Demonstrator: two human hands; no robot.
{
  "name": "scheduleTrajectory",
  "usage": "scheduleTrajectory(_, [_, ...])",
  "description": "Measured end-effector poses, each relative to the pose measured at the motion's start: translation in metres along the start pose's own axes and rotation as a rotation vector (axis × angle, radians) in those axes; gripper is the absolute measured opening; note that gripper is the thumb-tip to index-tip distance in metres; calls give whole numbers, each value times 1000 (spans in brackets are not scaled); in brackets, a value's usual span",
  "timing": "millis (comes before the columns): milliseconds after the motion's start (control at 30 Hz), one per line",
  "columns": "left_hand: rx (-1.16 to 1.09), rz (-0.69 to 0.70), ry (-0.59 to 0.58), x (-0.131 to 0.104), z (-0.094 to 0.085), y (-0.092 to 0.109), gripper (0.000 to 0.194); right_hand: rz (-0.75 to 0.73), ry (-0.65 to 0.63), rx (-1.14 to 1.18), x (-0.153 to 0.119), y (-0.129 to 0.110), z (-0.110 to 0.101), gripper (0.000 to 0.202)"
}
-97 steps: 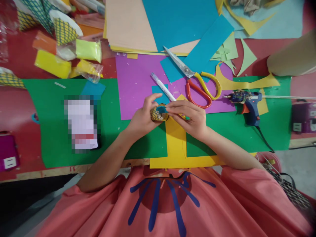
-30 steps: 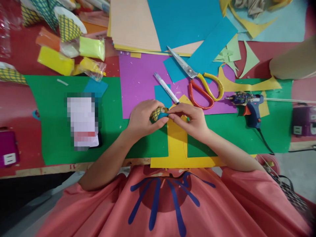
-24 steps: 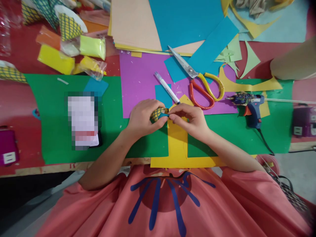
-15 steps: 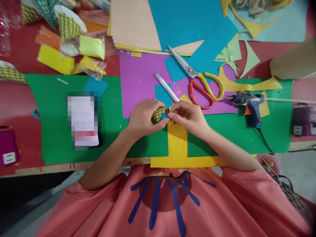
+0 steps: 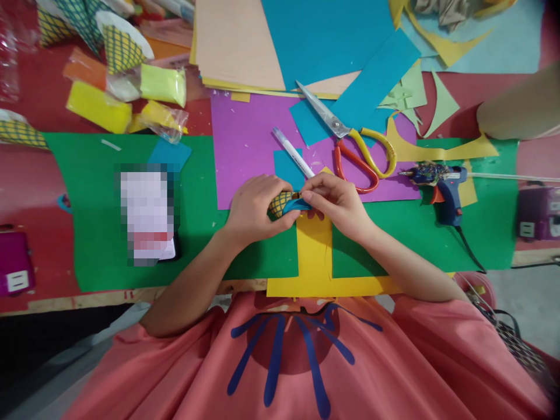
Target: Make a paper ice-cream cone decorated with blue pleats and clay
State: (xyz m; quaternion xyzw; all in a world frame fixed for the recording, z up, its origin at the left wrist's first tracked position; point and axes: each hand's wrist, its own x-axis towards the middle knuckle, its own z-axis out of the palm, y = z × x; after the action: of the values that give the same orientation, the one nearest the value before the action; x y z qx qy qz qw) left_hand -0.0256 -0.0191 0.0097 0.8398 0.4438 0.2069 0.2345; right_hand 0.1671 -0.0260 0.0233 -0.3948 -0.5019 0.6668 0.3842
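A small yellow piece with a dark green grid pattern [image 5: 278,203] sits in my left hand [image 5: 250,209], whose fingers and thumb are wrapped round it. Along its right side runs a blue strip [image 5: 294,205], perhaps paper or foam. My right hand [image 5: 340,205] pinches the free end of that strip between thumb and fingers; the exact fingertip contact is partly hidden. Both hands are close together above a yellow sheet [image 5: 315,256]. Just behind them lies a white pen [image 5: 292,150], and scissors [image 5: 345,137] with red and yellow handles rest beyond my right hand.
A blue glue gun [image 5: 450,195] with a cord lies at right, near a beige cylinder [image 5: 520,108]. A blurred phone [image 5: 146,210] is on the green sheet [image 5: 100,256]. Grid-patterned cones [image 5: 125,46] and bagged clay-like packets [image 5: 98,106] are at back left, stacked sheets [image 5: 236,46] behind.
My right hand has shifted slightly right and up, drawing out the blue strip, so more of it shows between the hands. My left hand has stayed in place.
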Motion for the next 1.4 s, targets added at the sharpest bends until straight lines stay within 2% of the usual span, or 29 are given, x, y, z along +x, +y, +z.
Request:
scheduleTrajectory(133, [-16, -11, -4, 0, -1, 0, 37, -19, -20, -81, -2, 3, -2, 31])
scheduleTrajectory(333, [-30, -37, -64, 2, -3, 1, 34, -254, 62, -444, -4, 0, -4, 15])
scheduleTrajectory(500, [-54, -32, -91, 2, -3, 1, 34, -371, 22, -545, -3, 0, -7, 8])
scheduleTrajectory(800, [-128, -40, -75, 2, -4, 3, 33, -360, 9, -538, -1, 0, -10, 12])
scheduleTrajectory(1133, [-146, -74, -101, 4, -5, 4, 32, -516, 0, -765, -2, 2, -13, 16])
scheduleTrajectory(1233, [-127, -69, -111, 4, -3, 4, 32, -528, -28, -850, -2, 1, -13, 16])
scheduleTrajectory(1400, [-114, -53, -123, 3, -1, 4, 32, -520, -43, -843, -3, -2, -12, 16])
